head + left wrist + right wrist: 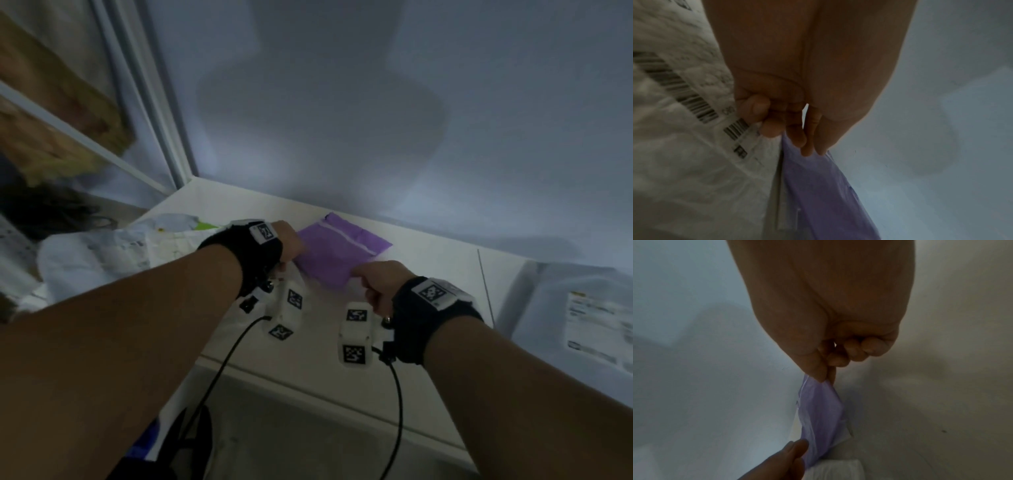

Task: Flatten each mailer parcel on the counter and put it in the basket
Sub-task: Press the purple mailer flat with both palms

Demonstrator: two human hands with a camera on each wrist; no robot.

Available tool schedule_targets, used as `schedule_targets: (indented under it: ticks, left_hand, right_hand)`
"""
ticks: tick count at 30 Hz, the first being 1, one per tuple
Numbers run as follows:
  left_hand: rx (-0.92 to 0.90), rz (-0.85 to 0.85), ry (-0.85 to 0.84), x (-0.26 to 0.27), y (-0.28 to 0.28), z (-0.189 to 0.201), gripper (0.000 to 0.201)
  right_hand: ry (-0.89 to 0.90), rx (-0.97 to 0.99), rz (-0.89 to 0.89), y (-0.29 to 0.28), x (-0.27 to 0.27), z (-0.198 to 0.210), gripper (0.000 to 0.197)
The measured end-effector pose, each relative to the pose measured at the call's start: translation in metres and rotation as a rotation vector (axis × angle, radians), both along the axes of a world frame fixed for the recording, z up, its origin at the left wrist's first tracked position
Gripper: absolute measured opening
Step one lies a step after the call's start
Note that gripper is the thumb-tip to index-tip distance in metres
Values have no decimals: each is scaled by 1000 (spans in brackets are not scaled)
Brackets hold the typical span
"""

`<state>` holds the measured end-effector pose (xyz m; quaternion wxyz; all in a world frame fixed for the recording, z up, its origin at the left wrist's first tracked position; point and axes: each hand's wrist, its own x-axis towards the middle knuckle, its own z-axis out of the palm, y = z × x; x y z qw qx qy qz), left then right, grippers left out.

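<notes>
Both hands grip one purple mailer (337, 251), which lies on the white table (428, 274) close to the wall. The left hand (286, 240) pinches the mailer's left corner: in the left wrist view its thumb and fingers (812, 146) are curled together on the purple edge (818, 186). The right hand (380, 279) pinches the near right corner, and the right wrist view shows its thumb and forefinger clamped tight on the plastic (820, 408), with the other fingers (857, 352) tucked into the palm. Just left of the purple mailer a crumpled white mailer (102, 253) with a barcode label (680, 91) lies on the table, touching the left hand's knuckles. Another pale parcel (575, 315) lies well apart at the right end
</notes>
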<state>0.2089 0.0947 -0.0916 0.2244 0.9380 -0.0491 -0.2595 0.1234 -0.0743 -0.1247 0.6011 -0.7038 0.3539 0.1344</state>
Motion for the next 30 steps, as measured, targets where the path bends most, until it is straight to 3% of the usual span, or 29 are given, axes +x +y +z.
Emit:
schedule_targets:
  ticks: [5,8,12,17,19,22,26,30]
  left_hand:
    - [-29,-43,-44,-17,-6,16,23]
    - [-84,-72,-105,-29,-4,28,29]
    - [-207,-59,-101,-63,-8,51,26]
    - [-499,154,199,-121,-12,64,44]
    - [-596,235,271,-138,-13,59,42]
    - [-598,225,178,-152,-24,49,29]
    - [-522,97,145,-161,-47,40,30]
    - [-321,-88,39,-166,-68,28,21]
  right_hand:
    - [-213,136,-106,-12,-13,31,13]
    - [-341,240,-183,-18,-31,69,13]
    - [-423,376,-191,-28,-74,118,28]
    - [-499,447,-170,-36,-133,160,23]
    - [-498,453,-154,-41,-151,158,28]
    - [-458,464,-164,-52,-168,141,37]
    - [-339,423,-222,-68,-180,100,20]
    - [-294,441,-238,-82,-183,62,20]
